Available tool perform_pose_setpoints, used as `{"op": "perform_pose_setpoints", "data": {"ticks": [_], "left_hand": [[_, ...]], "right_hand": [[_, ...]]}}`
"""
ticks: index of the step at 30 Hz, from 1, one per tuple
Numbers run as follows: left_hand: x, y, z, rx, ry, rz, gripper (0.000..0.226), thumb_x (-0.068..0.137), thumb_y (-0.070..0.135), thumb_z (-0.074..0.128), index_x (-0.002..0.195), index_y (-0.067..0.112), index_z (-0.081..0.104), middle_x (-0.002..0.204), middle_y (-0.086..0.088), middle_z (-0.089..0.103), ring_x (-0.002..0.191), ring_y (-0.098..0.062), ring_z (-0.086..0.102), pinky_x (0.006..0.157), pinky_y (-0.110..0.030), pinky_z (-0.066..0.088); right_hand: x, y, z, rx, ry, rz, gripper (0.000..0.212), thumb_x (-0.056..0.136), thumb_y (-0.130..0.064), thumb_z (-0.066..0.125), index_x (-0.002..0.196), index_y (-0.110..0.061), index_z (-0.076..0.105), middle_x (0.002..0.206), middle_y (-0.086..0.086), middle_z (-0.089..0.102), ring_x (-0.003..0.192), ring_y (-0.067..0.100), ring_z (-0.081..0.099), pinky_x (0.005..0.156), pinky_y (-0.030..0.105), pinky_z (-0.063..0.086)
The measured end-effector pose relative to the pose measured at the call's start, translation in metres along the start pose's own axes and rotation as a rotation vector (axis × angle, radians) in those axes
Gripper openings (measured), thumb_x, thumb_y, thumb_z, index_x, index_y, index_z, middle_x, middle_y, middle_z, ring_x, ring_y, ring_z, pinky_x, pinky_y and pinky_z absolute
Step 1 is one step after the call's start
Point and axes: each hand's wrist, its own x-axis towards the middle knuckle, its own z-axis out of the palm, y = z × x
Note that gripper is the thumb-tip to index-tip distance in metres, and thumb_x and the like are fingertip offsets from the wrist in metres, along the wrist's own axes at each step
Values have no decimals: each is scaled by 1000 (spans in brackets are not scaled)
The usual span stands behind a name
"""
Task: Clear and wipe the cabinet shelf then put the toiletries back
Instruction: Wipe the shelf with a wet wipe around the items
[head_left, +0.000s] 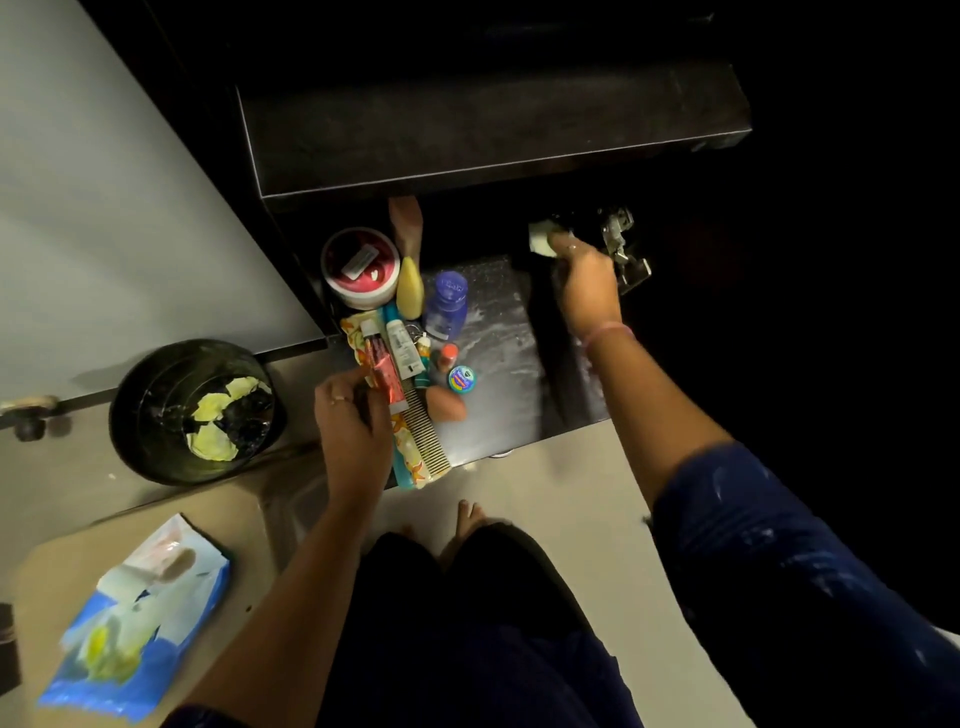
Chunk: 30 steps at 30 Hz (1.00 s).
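Two hands — crumpled wipe (543, 240), red tube (383, 371)

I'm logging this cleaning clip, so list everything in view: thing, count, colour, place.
Round tub: 1, red-white, shelf's left rear.
Plastic bottle: 1, blue, mid-shelf.
Squeeze bottle: 1, yellow, beside tub.
Toothpaste tube: 1, red, at left fingers.
Comb: 1, tan, shelf front.
Small tin: 1, blue-green, by comb.
Waste bin: 1, black, floor left.
Wipes pack: 1, blue-white, lower left.
Wipe: 1, pale, right hand.
Left hand: holds tube.
Right hand: grips wipe.
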Motion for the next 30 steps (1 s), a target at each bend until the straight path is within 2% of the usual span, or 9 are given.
{"op": "perform_pose_setpoints", "data": {"ticks": [4,6,11,15,19,22,24,26,30], "left_hand": [[-3,-6,10,-23,-1,14,23,94,5,46,114,-2,55,114,-18,51,102,-19,49,85,-15,33],[-3,-8,13,-50,0,18,26,93,2,44,118,-2,53,116,-18,49,104,-21,50,88,-16,34],[-5,-8,14,-99,-2,-12,31,95,3,41,125,-1,49,124,-18,44,106,-12,45,92,-10,30],[-5,-12,13,-71,-17,11,31,95,1,42,125,-3,49,124,-21,44,106,-16,46,91,-5,27],[-5,-15,14,-71,-21,11,31,95,3,43,125,-2,49,125,-20,43,109,-20,48,92,-12,30],[-5,-17,18,-89,-9,22,34,94,7,45,126,-1,49,124,-19,44,112,-25,49,96,-21,34],[-5,-18,21,-97,6,12,37,94,13,45,128,-1,49,125,-18,45,114,-28,48,99,-31,38],[-5,-19,25,-82,28,-1,40,93,19,43,128,-1,49,125,-18,46,115,-29,48,99,-38,40],[-6,-20,29,-44,54,25,47,92,26,39,126,-3,51,123,-21,49,113,-31,49,96,-40,42]], "right_hand": [[30,-3,35,-259,-171,114,36,93,0,35,123,-4,54,125,22,55,114,39,53,94,40,42],[22,-2,47,-329,-192,27,38,97,-6,32,132,-7,47,139,17,45,121,37,47,99,38,39],[-55,31,50,-349,-277,-188,66,85,19,27,147,-6,23,156,10,16,145,23,13,116,27,13],[-135,71,40,-424,-279,-290,68,70,17,23,131,2,49,138,20,48,128,37,45,99,42,43],[-185,90,24,-441,-322,-279,77,54,29,57,126,-1,56,133,16,54,118,31,56,76,35,58],[-196,90,11,-405,-368,-218,66,77,18,49,137,-8,44,146,6,39,128,22,49,101,23,39],[-187,80,-1,-333,-281,-145,62,84,11,38,140,-17,43,146,1,42,121,23,55,100,27,42],[-156,62,-9,-239,-97,-165,53,82,10,40,129,-9,56,136,10,53,105,30,64,90,26,45],[-56,18,-10,-136,22,-118,49,87,13,44,134,-1,47,145,13,41,131,24,44,107,15,25]]}}
